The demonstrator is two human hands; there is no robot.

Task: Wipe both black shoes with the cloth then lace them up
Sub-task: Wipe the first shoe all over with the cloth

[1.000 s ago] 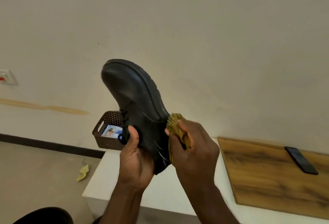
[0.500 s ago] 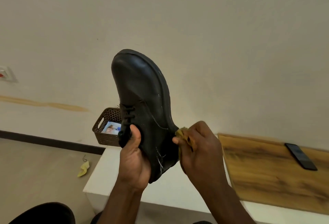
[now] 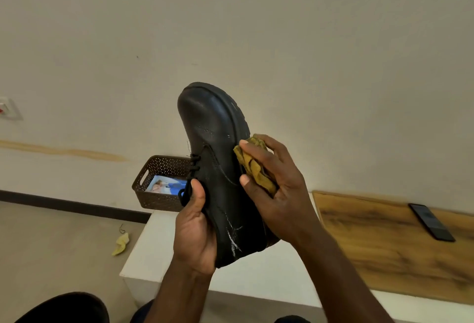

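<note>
Brown basket (image 3: 164,169) — picture card (image 3: 168,184) inside

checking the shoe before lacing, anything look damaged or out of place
White scuff streaks mark the black shoe near its heel, below where the right hand holds the cloth. A yellow rag lies on the floor.

Shoe (image 3: 218,169) held above desk (image 3: 256,279), between hands: left hand (image 3: 195,230) at left, right hand (image 3: 277,184) with cloth (image 3: 252,166) at right. Basket (image 3: 159,181) behind on desk; phone (image 3: 431,221) on board (image 3: 384,245), far right.
</note>
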